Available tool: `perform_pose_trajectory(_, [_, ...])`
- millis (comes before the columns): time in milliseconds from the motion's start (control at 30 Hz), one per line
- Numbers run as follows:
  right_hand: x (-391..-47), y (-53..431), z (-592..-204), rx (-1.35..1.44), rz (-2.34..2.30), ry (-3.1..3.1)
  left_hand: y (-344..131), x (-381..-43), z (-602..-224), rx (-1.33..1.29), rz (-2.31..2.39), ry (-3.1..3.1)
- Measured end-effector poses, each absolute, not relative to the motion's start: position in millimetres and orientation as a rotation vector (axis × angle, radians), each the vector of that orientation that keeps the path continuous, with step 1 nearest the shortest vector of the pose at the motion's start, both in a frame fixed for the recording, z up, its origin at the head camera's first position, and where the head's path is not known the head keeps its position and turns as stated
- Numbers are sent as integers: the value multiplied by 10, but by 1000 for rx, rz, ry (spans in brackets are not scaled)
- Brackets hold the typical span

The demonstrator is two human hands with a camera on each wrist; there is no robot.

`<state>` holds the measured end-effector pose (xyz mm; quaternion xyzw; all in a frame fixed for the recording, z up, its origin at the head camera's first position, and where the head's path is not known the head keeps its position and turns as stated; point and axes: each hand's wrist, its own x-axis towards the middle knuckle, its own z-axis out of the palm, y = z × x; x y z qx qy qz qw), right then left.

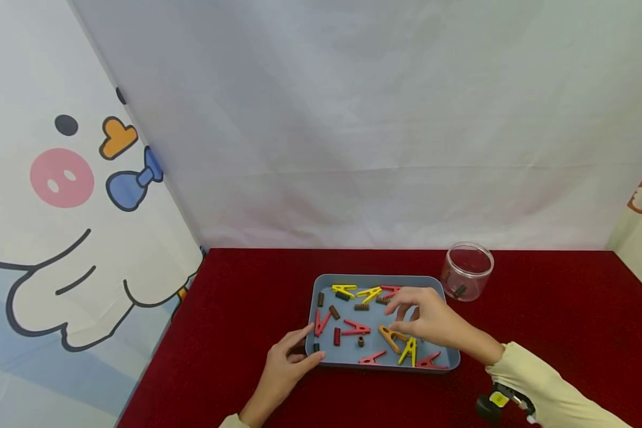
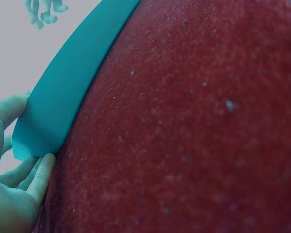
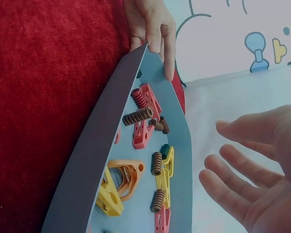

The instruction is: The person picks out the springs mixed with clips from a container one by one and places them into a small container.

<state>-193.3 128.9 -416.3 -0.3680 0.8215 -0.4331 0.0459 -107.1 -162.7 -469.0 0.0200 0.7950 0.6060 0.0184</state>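
Beyond the far edge of the red tablecloth [image 1: 235,315] hangs a creased white sheet [image 1: 364,131]; a cartoon-printed panel [image 1: 48,255] flanks the cloth's left edge; another, the right.

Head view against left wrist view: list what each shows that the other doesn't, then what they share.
Only the head view shows the clear jar at the tray's far right, and the clips and springs inside the tray. Only the left wrist view shows pale specks on the red cloth. Both show the cloth, the tray and the left hand at its corner.
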Motion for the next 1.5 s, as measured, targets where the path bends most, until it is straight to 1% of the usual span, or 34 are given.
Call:
perform_pose_trajectory(533, [-1911, 1066, -4255, -1194, -1273, 2470, -1635, -1075, -4718, 81, 1913, 2453])
perform_pose_trajectory(967, [-1928, 982, -4299, -1182, -1220, 2451, -1621, -1077, -4689, 74, 1890, 2470])
perform_pose_trajectory(1500, [-1911, 879, -4304, -1311, -1062, 2504, -1620, -1064, -4675, 71, 1885, 2480])
